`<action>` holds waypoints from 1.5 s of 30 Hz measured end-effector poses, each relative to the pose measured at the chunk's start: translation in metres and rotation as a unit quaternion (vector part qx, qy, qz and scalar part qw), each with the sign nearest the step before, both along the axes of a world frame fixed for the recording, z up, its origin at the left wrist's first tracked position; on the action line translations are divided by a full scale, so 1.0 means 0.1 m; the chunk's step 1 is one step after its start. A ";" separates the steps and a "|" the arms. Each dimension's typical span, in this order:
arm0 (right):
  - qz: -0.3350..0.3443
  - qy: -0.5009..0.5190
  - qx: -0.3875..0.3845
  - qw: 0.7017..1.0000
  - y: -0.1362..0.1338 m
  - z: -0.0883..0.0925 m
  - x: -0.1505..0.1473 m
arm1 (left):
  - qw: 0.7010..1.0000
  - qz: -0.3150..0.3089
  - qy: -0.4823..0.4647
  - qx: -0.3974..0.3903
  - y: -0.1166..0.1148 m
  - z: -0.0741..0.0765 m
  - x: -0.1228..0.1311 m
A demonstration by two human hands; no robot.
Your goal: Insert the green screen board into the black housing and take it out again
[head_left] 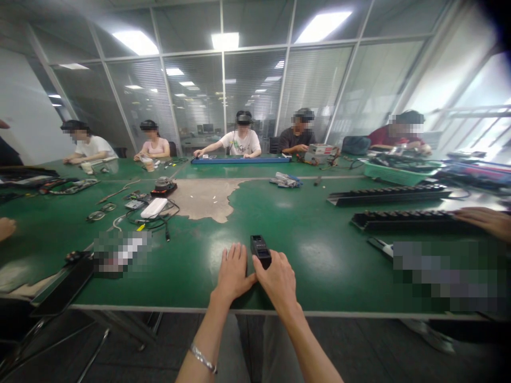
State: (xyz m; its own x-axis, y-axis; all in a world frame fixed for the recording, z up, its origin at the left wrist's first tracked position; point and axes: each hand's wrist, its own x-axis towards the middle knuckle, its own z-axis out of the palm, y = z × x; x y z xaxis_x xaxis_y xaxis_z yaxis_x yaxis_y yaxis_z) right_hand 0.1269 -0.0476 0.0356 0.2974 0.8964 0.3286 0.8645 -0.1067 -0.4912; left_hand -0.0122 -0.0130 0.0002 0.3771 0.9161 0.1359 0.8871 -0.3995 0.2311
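Looks light, stiff, slightly slick, so take black box point(261, 250) on green table point(319, 284) by its long sides, with near end pinched in right hand point(278, 276) and left hand point(233, 272) flat, empty, beside.

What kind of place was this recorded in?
Probably an electronics workroom in an office: several people sit around a large green-topped table bearing dark cables and a white device, with glass partitions behind.

A tall glass partition point(255, 66) with pale frames point(222, 18) and horizontal blinds point(313, 85) stands behind the wide green-topped bench point(191, 266). Bright rectangular light panels point(225, 41) glow overhead; the dark grey floor point(355, 351) lies beneath.
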 end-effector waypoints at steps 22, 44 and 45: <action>-0.001 0.011 0.026 1.000 -0.08 -0.32 0.06 | 1.000 0.009 -0.006 0.016 -0.06 0.04 0.03; 0.010 0.023 0.015 1.000 0.00 -0.14 0.04 | 1.000 0.004 0.003 0.017 -0.08 0.06 0.04; 0.011 0.029 0.023 0.999 0.01 -0.13 0.04 | 1.000 0.004 0.002 0.018 -0.08 0.06 0.04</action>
